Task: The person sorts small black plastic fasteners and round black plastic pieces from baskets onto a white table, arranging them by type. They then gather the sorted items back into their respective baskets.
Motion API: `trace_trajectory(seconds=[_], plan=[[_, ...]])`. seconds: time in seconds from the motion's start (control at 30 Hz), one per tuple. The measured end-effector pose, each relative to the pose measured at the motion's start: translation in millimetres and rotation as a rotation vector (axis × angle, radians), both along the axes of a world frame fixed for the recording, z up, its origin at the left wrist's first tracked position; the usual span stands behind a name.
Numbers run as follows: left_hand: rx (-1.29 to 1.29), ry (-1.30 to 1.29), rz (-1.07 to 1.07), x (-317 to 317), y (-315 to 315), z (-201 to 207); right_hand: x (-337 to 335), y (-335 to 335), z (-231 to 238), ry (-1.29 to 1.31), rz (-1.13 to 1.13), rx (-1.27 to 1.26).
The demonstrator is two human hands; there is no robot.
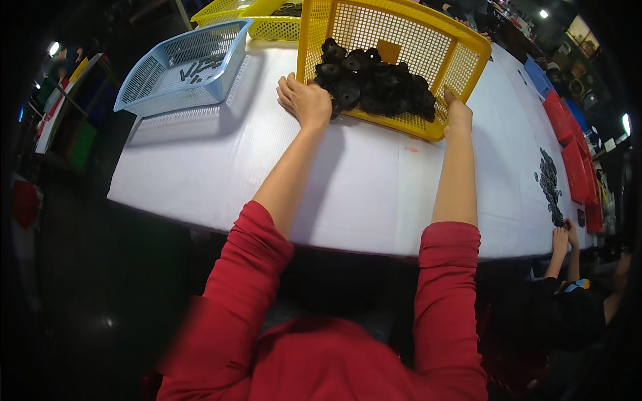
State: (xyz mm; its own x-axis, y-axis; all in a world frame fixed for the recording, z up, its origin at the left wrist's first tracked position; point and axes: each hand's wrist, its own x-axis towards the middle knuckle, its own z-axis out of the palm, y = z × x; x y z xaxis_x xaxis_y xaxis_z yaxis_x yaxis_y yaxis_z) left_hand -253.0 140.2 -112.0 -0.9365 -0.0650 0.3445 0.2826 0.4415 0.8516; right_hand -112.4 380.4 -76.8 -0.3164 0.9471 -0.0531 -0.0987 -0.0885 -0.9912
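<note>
Yellow basket [463, 65] sits at one o'clock from the middle of the view, tilted so its mouth faces the person, with both hands on it. Whether its underside touches the white table cover [364, 194] or hangs just above it, I cannot tell.

Left hand [306, 100], toward twelve o'clock, curls at the near left corner; right hand [458, 115], at two o'clock, grips the right end with its thumb on the rim, its other fingers mostly hidden.

Spilling looks like the main risk: black pieces [378, 83] heap against the low near side, so a steeper tilt or a jolt could tip some over the rim toward six o'clock. Pieces crowd close to the left hand, and a loosened hold there might let that corner drop. A swing toward ten o'clock could bump the pale blue basket [177, 101], which holds thin dark strips [200, 68].

As for looks, the container is deep yellow plastic with meshed walls and base, a thick smooth rim, rounded corners and an orange patch [389, 51] at twelve o'clock of its load. The pieces are matt and roundish, several showing a central hole.

Toward three o'clock lie loose dark pieces [550, 184], with a co-worker's hands [560, 235] at their lower end and red trays [564, 123] beyond.
</note>
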Motion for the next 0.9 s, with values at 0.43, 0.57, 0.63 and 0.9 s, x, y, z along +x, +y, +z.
trace_trajectory(seconds=[0.43, 0.57, 0.63, 0.9], plan=[[0.066, -0.070, 0.062, 50, 31, 15, -14, -41, 4, 0.430, -0.069, 0.216], [0.100, 0.005, 0.089, 45, 32, 5, -25, -45, 1, 0.467, -0.069, 0.216], [0.099, 0.021, 0.101, 43, 32, 2, -25, -48, 2, 0.473, -0.061, 0.222], [0.062, 0.024, 0.055, 50, 31, 6, -28, -39, -8, 0.531, -0.068, 0.310]])
